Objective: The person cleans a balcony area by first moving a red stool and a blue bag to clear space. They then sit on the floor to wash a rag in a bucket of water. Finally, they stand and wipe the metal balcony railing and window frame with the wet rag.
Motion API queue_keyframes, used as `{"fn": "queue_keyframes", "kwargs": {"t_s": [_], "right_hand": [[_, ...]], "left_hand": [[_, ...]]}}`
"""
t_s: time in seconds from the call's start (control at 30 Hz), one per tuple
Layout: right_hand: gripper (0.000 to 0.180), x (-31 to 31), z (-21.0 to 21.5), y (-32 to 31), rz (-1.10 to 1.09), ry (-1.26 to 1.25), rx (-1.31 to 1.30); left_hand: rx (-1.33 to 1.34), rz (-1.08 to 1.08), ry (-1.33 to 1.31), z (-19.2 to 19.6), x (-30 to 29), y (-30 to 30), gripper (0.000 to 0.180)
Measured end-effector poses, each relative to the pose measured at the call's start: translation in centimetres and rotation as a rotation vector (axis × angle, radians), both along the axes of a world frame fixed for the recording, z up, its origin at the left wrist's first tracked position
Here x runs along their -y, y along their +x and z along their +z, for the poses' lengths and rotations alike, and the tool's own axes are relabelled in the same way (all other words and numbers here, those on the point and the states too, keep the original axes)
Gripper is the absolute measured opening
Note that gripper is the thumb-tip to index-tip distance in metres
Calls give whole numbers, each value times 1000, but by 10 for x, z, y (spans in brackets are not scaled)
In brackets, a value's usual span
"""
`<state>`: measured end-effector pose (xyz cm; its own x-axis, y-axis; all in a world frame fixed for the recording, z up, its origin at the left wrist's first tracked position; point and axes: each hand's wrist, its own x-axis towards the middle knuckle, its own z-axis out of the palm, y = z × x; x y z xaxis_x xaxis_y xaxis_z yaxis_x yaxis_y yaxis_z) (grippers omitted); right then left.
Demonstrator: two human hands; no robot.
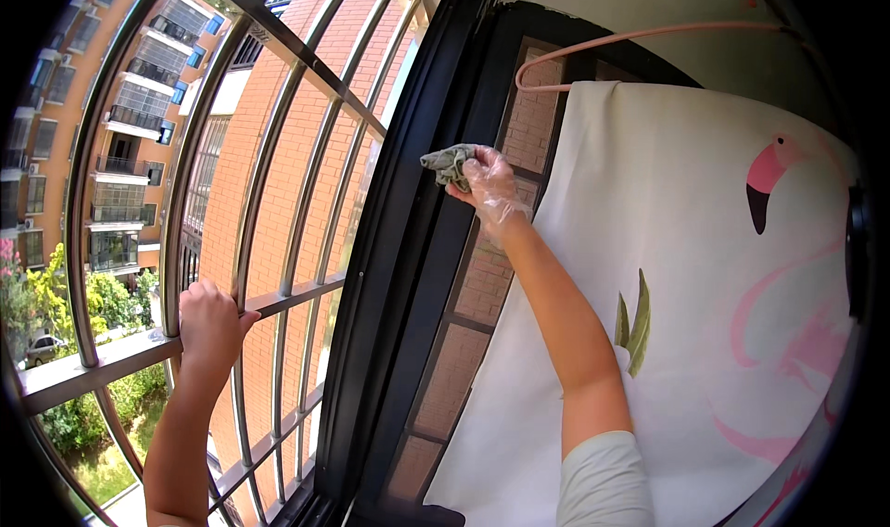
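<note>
My right hand (489, 186), in a thin clear plastic glove, is raised and clutches a crumpled grey-green cloth (449, 164) against the black window frame (408, 249). My left hand (210, 321) is bare and wraps around a horizontal metal bar of the window security grille (278, 203), low on the left. Both forearms reach up from the lower edge.
A white curtain with a pink flamingo print (705, 295) hangs on the right from a pink rod (630, 36). Outside the grille stand orange brick apartment buildings (120, 110), with trees and a parked car (42, 349) far below.
</note>
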<state>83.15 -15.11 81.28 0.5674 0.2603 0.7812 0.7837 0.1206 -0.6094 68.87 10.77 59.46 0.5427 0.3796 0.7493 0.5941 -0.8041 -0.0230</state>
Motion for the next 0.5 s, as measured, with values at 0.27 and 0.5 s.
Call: {"fn": "queue_keyframes", "kwargs": {"t_s": [0.27,0.5], "right_hand": [[17,31,38,9,-185,-323,7],[14,32,31,69,-1094,-306,1125]], "left_hand": [[-72,-195,-174,19,4,-15,43],[-137,-127,-101,13,-2,-4,43]]}}
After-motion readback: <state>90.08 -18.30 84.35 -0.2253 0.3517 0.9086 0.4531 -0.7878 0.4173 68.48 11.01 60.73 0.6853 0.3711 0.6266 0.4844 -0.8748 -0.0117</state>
